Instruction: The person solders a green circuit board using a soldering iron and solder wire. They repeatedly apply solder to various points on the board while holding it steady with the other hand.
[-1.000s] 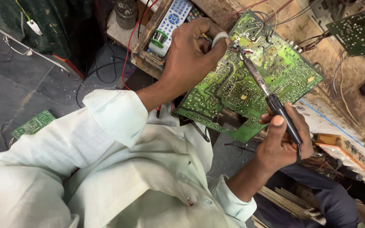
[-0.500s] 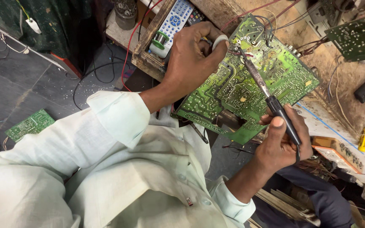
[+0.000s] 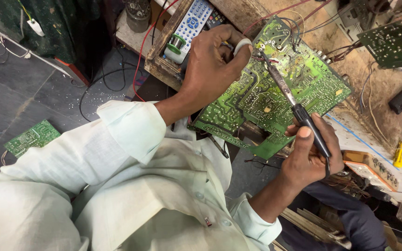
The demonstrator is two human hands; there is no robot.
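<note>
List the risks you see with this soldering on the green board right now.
1. The left hand pinches close to the tip of the black-handled soldering iron; its fingers could get burned.
2. The large green circuit board sits tilted and propped, so it may slip under pressure.
3. Loose red and black wires lie near the tip and could be scorched.

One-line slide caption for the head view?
Right hand touches soldering iron to green circuit board; left hand steadies its edge.
</note>
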